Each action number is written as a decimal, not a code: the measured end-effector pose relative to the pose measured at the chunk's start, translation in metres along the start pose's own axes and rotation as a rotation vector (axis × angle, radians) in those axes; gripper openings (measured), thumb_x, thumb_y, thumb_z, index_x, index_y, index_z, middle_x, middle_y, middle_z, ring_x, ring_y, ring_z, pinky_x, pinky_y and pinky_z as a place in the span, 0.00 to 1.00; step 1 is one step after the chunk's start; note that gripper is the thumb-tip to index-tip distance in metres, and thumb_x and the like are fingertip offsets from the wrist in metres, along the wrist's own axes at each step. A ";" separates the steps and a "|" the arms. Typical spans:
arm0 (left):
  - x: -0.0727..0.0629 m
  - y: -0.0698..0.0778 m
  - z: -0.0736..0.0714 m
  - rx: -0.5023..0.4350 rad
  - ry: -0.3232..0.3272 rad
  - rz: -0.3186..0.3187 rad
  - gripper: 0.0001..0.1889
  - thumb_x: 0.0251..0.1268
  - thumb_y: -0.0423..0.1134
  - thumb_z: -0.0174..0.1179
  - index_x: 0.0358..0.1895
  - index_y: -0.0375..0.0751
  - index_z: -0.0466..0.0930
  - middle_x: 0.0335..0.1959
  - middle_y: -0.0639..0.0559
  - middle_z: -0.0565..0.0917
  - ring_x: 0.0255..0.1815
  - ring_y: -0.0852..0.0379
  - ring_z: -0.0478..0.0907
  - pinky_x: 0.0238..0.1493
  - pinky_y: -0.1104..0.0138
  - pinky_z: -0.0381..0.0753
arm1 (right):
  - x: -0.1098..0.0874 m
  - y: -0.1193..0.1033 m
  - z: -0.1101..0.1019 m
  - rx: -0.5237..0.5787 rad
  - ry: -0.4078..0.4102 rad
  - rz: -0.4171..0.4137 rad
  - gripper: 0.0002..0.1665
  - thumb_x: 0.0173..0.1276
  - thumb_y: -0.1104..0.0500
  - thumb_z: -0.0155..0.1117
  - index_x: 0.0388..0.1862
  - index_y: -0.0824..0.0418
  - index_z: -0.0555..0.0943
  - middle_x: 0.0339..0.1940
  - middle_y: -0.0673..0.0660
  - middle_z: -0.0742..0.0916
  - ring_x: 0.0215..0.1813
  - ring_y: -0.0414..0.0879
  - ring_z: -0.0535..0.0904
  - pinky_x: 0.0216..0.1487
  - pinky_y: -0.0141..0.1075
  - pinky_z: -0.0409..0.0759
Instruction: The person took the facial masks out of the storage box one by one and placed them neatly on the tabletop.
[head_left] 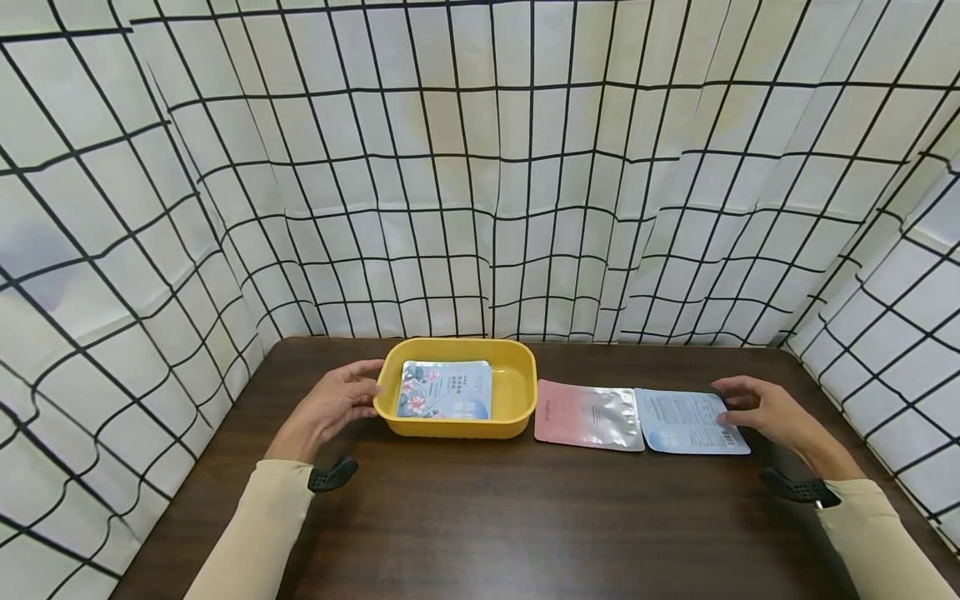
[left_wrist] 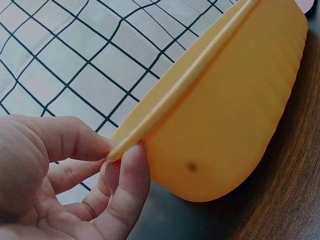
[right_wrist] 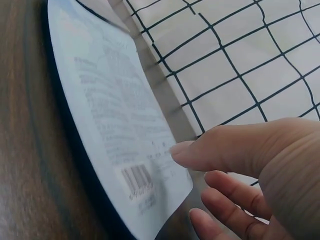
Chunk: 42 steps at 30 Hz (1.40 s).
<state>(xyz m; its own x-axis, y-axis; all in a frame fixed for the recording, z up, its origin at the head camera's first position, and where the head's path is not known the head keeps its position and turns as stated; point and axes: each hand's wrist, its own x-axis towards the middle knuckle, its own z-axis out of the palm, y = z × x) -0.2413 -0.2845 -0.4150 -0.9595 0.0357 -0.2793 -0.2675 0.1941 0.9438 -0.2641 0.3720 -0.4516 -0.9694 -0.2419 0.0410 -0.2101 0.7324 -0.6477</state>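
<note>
Left to right, contents first. A yellow rectangular tray point(head_left: 513, 392) with rounded corners and a turned rim, apparently plastic, stands upright on the dark brown wood-grain table point(head_left: 562, 525). The left wrist view shows a small dark spot on its end wall. Inside, toward the left, lies a light blue flat packet with pink flowers and printed text point(head_left: 450, 390), face showing; the right part of the tray floor is bare.

Just beside the tray's right end, a pink-and-silver foil packet point(head_left: 588, 415) lies flat on the table, glossy, its silver part to the right. Next, edge to edge with it, is a pale blue printed packet point(head_left: 686, 421) — rows of small text, a barcode near its lower right corner, its print blurred in the right wrist view.

The left hand point(head_left: 333, 408) reaches in from the lower left, in a cream sleeve point(head_left: 258, 525) with a black wrist strap point(head_left: 332, 473). Its grip pinches the tray's left rim between thumb and fingers.

The right hand point(head_left: 765, 417) enters from the lower right, similarly sleeved and strapped. Its grip is slack — thumb and loosely bent fingers apart, thumb tip over the right edge of the pale blue packet. Whether it touches cannot be told.
</note>
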 end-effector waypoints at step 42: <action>0.003 -0.002 -0.002 0.028 -0.015 0.020 0.32 0.73 0.32 0.55 0.78 0.39 0.59 0.53 0.39 0.78 0.44 0.51 0.79 0.44 0.65 0.86 | 0.040 -0.103 0.032 0.340 -0.074 -0.192 0.43 0.67 0.54 0.73 0.76 0.59 0.65 0.69 0.62 0.78 0.68 0.59 0.76 0.54 0.29 0.82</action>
<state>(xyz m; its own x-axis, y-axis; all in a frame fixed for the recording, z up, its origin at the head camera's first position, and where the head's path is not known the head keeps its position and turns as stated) -0.2438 -0.2870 -0.4173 -0.9633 0.0541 -0.2628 -0.2452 0.2204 0.9441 -0.2766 0.2663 -0.4078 -0.9023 -0.4081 0.1393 -0.3209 0.4196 -0.8491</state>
